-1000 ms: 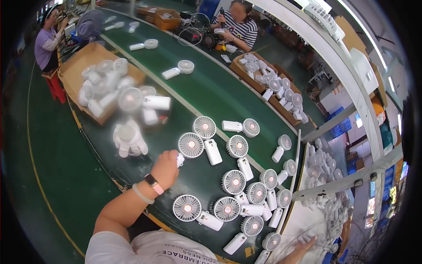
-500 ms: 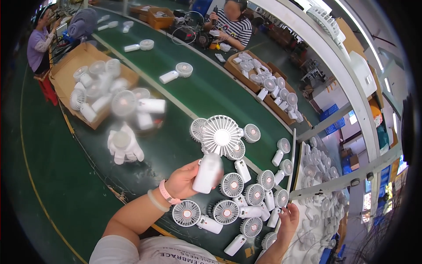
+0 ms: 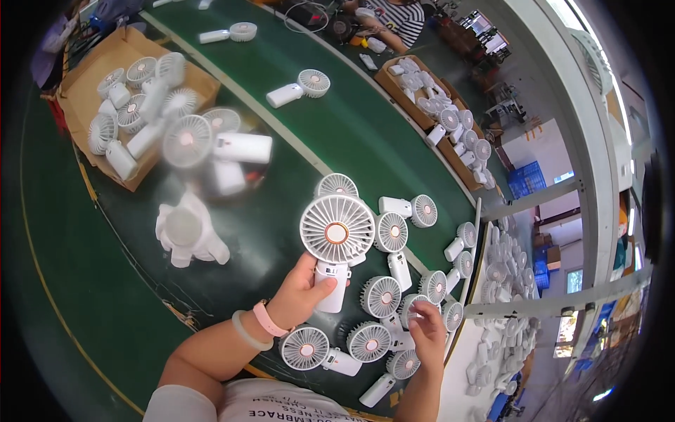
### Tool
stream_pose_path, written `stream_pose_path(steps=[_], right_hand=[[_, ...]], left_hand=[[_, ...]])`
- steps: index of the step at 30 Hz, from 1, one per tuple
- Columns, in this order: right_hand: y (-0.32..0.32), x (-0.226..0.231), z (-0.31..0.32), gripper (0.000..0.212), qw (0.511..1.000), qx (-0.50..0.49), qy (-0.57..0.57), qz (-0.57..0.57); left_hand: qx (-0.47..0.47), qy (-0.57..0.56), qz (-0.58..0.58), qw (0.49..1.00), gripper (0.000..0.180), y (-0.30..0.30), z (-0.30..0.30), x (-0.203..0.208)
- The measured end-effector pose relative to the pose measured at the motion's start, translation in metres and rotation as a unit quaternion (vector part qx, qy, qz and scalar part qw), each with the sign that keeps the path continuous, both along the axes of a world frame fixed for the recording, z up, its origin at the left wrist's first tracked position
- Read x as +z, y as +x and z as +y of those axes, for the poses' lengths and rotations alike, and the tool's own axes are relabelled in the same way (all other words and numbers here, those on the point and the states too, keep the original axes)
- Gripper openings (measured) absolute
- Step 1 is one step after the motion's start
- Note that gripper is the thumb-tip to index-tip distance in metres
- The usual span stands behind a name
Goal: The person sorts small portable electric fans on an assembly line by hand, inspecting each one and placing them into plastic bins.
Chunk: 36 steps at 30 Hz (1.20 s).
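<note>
My left hand (image 3: 301,299) is closed round the handle of a white handheld fan (image 3: 337,229), its thumb lying on the front. The fan stands upright, its round grille and orange-ringed hub facing me. Over a cluster of similar fans (image 3: 380,297) to the right hovers my right hand (image 3: 427,329), fingers loosely bent and apart, with nothing seen in it. It partly covers a fan head behind it. More white fans lie around both hands on the dark green table (image 3: 260,232), heads and handles pointing various ways.
A cardboard box (image 3: 77,105) of fans sits at the far left, with a blurred pile of fans (image 3: 242,148) beside it. Nearer lies a white glove (image 3: 190,231). Another fan-filled carton (image 3: 394,77) stands across the table, near a person in stripes (image 3: 394,21). Metal rails (image 3: 534,204) border the right.
The fan in my left hand has turned so its orange-ringed front faces me. My right hand has moved up and left over the fans. The whole view has shifted somewhat.
</note>
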State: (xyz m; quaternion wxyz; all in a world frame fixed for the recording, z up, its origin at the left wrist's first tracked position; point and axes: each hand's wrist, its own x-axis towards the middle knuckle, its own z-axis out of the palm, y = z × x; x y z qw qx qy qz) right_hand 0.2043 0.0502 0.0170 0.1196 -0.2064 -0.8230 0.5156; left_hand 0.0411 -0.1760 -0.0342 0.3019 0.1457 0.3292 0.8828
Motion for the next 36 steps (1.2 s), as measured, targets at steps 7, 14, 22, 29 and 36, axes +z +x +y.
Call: stream_pose_path(steps=[7, 14, 22, 29, 36], right_hand=[[-0.097, -0.018, -0.016, 0.036, 0.990, 0.124, -0.027, -0.057], [-0.164, -0.061, -0.030, 0.051, 0.922, 0.194, 0.328, -0.065], [-0.148, -0.034, -0.029, 0.044, 0.792, 0.136, -0.592, -0.067], [-0.102, -0.015, -0.045, 0.051, 0.708, 0.222, -0.669, 0.048], [-0.093, -0.020, -0.058, 0.051, 0.819, 0.116, -0.549, 0.123]], left_hand=[[0.022, 0.006, 0.019, 1.000, 0.050, 0.003, 0.002, -0.008], [0.011, 0.028, 0.046, 0.998, 0.049, 0.001, 0.003, -0.007], [0.119, 0.020, -0.001, 0.993, 0.050, 0.000, 0.003, -0.007], [0.075, 0.039, -0.101, 0.991, 0.045, -0.002, -0.005, -0.008], [0.059, 0.024, -0.097, 0.993, 0.048, -0.003, 0.004, -0.007]])
